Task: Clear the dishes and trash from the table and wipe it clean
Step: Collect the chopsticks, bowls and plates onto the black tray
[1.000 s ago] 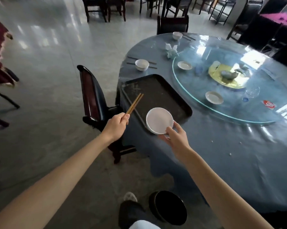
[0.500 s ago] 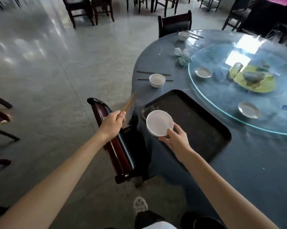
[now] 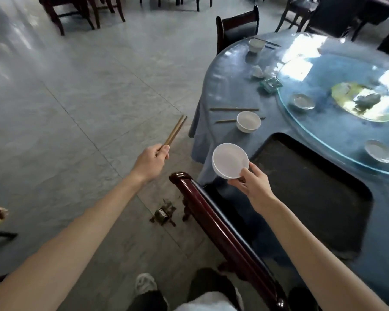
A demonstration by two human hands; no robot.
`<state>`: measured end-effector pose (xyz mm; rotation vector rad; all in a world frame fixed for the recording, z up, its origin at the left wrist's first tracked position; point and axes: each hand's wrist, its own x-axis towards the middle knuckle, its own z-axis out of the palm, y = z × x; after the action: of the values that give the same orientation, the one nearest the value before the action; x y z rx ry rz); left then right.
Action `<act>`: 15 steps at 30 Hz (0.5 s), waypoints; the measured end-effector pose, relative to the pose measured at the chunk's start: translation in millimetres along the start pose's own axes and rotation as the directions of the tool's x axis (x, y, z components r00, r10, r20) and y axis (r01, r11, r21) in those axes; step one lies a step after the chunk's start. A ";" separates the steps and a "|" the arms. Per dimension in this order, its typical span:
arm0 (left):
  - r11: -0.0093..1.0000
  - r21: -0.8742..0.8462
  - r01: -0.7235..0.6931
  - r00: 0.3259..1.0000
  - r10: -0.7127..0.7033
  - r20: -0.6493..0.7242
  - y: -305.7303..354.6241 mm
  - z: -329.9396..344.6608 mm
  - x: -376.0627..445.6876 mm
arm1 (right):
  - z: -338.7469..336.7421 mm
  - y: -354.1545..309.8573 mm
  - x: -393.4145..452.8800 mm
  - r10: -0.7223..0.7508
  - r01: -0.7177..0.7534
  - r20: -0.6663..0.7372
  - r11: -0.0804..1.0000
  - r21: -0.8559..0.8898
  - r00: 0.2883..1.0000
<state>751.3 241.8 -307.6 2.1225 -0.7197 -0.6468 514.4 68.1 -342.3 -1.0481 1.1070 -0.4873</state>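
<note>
Now, right hand pinching white bowl, left hand gripping chopsticks.

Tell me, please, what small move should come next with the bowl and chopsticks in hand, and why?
Probably set the white bowl down in the black tray. The right hand already holds it beside the tray's near edge, and the tray looks bare. The left hand's chopsticks could follow.

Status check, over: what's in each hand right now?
Left hand grips chopsticks. Right hand holds bowl. Tray empty. Chair between.
</note>
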 end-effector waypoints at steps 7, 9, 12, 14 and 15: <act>0.999 0.034 -0.040 0.986 0.034 0.161 -18.9 -54.5 93.6 | 71.0 -17.8 19.4 -0.002 0.013 -0.124 0.996 0.091 0.992; 0.996 0.045 -0.072 0.976 0.061 0.210 -18.0 -55.0 127.1 | 87.1 -21.6 36.8 0.005 0.014 -0.173 0.994 0.108 0.985; 0.989 0.076 -0.124 0.956 0.098 0.276 -9.8 -51.9 180.5 | 108.1 -26.1 72.6 0.006 0.028 -0.230 0.989 0.144 0.973; 0.986 0.074 -0.152 0.951 0.125 0.284 -4.5 -51.0 211.8 | 119.0 -27.4 98.3 0.000 0.035 -0.237 0.989 0.144 0.971; 0.983 0.082 -0.162 0.948 0.132 0.289 -0.4 -51.2 227.7 | 124.0 -29.6 111.3 0.004 0.035 -0.247 0.988 0.153 0.969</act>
<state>946.1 114.6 -325.5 2.0673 -1.0796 -0.8565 676.2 22.9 -362.5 -0.8748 1.2577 -0.7209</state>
